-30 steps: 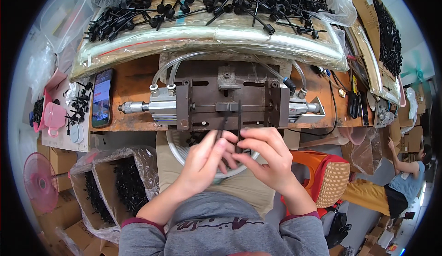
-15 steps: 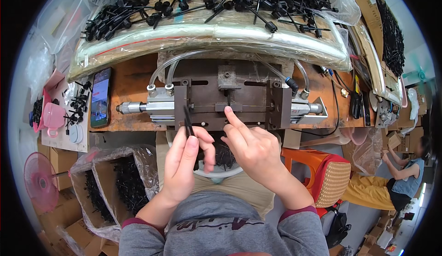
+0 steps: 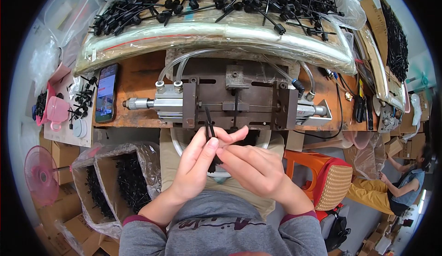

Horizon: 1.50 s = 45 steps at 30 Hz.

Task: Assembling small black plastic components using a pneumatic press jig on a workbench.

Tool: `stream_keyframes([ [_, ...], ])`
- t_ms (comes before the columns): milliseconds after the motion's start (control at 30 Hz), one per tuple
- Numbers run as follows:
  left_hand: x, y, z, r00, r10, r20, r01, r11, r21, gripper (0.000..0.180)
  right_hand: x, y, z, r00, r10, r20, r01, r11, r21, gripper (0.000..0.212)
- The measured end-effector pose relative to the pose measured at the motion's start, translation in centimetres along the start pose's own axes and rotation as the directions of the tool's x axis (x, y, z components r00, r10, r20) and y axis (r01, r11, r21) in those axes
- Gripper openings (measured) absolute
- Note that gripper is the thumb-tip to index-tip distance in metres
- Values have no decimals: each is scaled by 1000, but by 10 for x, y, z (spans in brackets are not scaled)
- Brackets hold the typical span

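Observation:
Slim black plastic rods [image 3: 210, 120] stick up from my left hand [image 3: 195, 166], pinched between thumb and fingers just in front of the metal clamping fixture [image 3: 216, 118]. Their thicker lower ends show below the fingers. My right hand [image 3: 258, 168] meets the left one there, its fingers bent and closed at the rods; its fingertips are partly hidden. Another black rod [image 3: 236, 100] sits in the small block at the fixture's middle, apart from both hands. Beneath the hands, a pale round tub [image 3: 263, 148] rests between my legs, largely covered.
Air cylinders [image 3: 168, 105] with clear hoses flank the fixture. Behind it, a plastic-wrapped board [image 3: 216, 37] bears a heap of black parts. A phone [image 3: 106, 92] and pink cup [image 3: 58, 111] lie left. Bagged boxes [image 3: 108, 173] stand lower left, an orange chair [image 3: 304, 164] right; a person sits far right.
My right hand has drawn back from the block at the fixture's middle and come toward me to the rods in my left hand. The whole view has shifted slightly.

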<state>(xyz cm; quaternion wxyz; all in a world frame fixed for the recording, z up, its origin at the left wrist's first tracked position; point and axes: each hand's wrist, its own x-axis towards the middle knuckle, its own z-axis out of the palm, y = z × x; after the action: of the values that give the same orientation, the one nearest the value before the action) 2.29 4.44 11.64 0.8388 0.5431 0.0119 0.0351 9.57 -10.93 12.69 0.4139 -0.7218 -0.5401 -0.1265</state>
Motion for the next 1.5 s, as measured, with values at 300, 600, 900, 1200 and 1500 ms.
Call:
stream_keyframes([
  [300, -3, -1, -7, 980, 61, -187, 28, 898, 439, 28, -14, 9, -1, 993, 112, -30, -113, 993, -41, 32],
  [600, -4, 8, 0, 986, 46, -161, -26, 992, 125, 28, -6, 20, 13, 976, 162, 148, -73, 875, -479, 24],
  [900, -9, 27, -9, 998, -46, -31, 51, 984, 173, 53, 4, 15, 8, 953, 238, 190, -117, 863, -491, 18],
  [1200, -9, 33, -9, 979, 170, -117, -133, 953, 273, 45, 10, 11, 1, 944, 227, 239, -67, 841, -537, 21],
  [1500, -4, 21, -14, 884, 468, -5, -300, 576, 760, 30, 102, 69, -71, 969, 82, -232, -188, 858, -479, 17],
])
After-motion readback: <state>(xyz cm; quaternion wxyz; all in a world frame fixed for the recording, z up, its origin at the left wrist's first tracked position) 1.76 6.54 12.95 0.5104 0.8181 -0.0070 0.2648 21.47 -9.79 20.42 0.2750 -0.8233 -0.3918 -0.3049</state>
